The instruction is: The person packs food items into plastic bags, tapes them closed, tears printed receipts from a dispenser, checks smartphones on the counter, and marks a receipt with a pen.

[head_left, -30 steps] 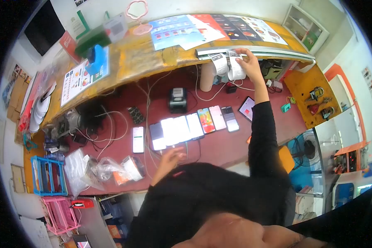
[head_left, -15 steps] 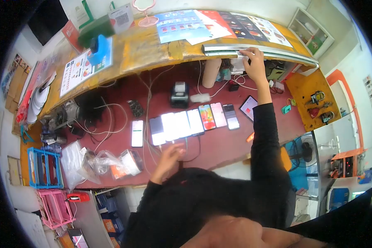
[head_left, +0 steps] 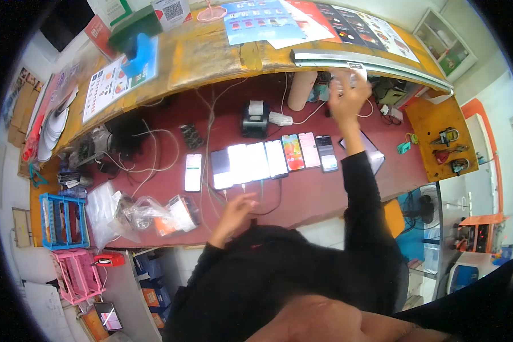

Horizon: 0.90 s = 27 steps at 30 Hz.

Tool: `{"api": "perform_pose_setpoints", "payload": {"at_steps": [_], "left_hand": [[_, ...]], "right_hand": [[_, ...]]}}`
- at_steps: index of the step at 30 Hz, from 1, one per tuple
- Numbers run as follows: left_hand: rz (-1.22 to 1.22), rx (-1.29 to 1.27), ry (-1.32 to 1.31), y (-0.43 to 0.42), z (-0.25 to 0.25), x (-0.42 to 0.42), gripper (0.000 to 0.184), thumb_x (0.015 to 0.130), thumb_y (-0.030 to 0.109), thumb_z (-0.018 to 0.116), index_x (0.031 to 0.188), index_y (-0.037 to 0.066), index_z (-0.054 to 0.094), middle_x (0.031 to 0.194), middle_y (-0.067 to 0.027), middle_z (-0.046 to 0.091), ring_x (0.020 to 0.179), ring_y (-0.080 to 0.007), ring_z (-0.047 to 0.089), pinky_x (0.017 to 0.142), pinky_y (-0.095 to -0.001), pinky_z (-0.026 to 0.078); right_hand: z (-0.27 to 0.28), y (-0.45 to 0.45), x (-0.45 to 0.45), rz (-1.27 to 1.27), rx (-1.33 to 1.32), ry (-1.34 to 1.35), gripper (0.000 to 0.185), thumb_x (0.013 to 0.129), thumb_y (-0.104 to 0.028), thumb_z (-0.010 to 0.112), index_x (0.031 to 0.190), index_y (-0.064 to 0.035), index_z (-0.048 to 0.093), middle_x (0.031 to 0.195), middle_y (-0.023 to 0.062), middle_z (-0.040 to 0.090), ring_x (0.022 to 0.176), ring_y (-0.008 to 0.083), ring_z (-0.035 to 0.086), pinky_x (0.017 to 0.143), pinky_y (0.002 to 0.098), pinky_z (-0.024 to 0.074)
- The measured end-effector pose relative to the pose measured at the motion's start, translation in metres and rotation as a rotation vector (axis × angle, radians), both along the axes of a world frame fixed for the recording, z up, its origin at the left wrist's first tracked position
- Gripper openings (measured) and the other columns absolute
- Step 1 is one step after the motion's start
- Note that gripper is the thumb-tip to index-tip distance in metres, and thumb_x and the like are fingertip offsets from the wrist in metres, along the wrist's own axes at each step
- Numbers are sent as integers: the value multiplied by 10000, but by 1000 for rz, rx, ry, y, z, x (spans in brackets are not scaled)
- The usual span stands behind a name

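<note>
My right hand [head_left: 349,97] is reaching over the desk to just below the front edge of the shelf, its fingers smeared by motion. Right above the fingertips, a small white label [head_left: 357,69] with dark print sits at a metal rail [head_left: 319,59] on the shelf edge. Whether the fingers hold anything is unclear. My left hand [head_left: 233,219] hovers near the desk's front, fingers extended and nothing seen in them. Beyond it lie several lit phones in a row, among them a bright white-screened phone [head_left: 256,162] and a phone with a colourful screen [head_left: 293,153].
A tablet [head_left: 371,157] lies partly behind my right forearm. A small black printer [head_left: 255,121] stands behind the phones, and loose white cables [head_left: 211,114] cross the desk. Plastic bags [head_left: 105,216] lie at left, beside a blue rack [head_left: 62,221]. Posters [head_left: 262,23] cover part of the shelf.
My right hand has come down from the metal rail and now sits below it, with the small label showing above. My left hand stays near the phones. The view has shifted slightly.
</note>
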<state>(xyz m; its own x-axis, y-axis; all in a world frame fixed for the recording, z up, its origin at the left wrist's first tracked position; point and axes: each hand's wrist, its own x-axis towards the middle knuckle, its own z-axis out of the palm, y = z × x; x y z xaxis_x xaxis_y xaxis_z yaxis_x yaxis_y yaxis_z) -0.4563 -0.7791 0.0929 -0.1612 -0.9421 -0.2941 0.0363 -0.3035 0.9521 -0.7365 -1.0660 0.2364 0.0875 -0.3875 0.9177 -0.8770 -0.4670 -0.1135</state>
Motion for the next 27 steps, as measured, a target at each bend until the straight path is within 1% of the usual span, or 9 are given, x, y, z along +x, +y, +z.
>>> {"api": "perform_pose_setpoints", "payload": {"at_steps": [4,7,10,11,18,19,21,24,27], "left_hand": [[15,39,-18,-1,9,1,341,954,167,567,1264,27,548,1062,-89,671,1005,-139,606,903,-294,464],[55,66,-34,-4,16,6,340,956,169,565,1265,29,549,1059,-90,673,1016,-140,600,915,-299,457],[98,2,-127,1,4,18,341,956,168,564,1266,28,548,1061,-93,675,1030,-140,595,931,-300,443],[108,-29,-172,4,1,22,342,956,168,564,1267,27,548,1061,-95,675,1034,-140,594,936,-300,439],[171,97,-87,11,-22,34,354,959,183,561,1279,32,539,1067,-96,673,1010,-150,605,880,-293,464],[149,96,-93,7,-23,33,356,960,188,560,1279,31,539,1067,-98,673,999,-149,607,870,-292,469],[105,87,-102,-3,-25,33,359,960,197,559,1278,30,539,1067,-101,671,978,-149,613,850,-291,480],[104,64,-119,-19,-28,27,354,956,208,569,1267,40,548,1057,-94,673,954,-149,616,851,-288,481],[48,26,-157,-32,-31,20,345,954,210,572,1255,42,562,1051,-89,676,966,-139,610,863,-286,468]], "right_hand": [[-113,-28,74,286,743,-380,197,803,-176,597,945,-52,654,811,165,682,792,354,660,716,430,511],[-254,-101,90,52,863,-498,340,774,-314,643,976,-42,668,943,231,669,928,393,642,816,437,499],[-285,-107,103,-186,1219,-479,655,720,-431,760,1068,99,594,1021,281,653,1014,392,633,875,431,501],[-252,-86,104,-86,1402,-730,639,698,-394,791,1053,100,599,1059,284,642,1031,390,627,870,434,501],[-325,-115,97,180,1072,-821,387,664,-93,767,1020,-2,645,1026,191,670,946,294,658,820,365,511],[-311,-111,93,456,1066,-934,457,676,73,671,1127,16,619,1104,116,657,940,235,651,811,292,494],[-266,-98,72,863,1126,-1057,409,737,110,594,1135,27,636,1087,97,668,894,201,648,826,279,488],[-142,-31,39,895,1319,-1068,335,763,118,574,1062,19,688,1035,94,689,889,151,640,799,244,490],[-87,0,11,907,1124,-1038,169,814,-10,703,982,6,709,909,68,703,804,107,636,745,233,499]]}}
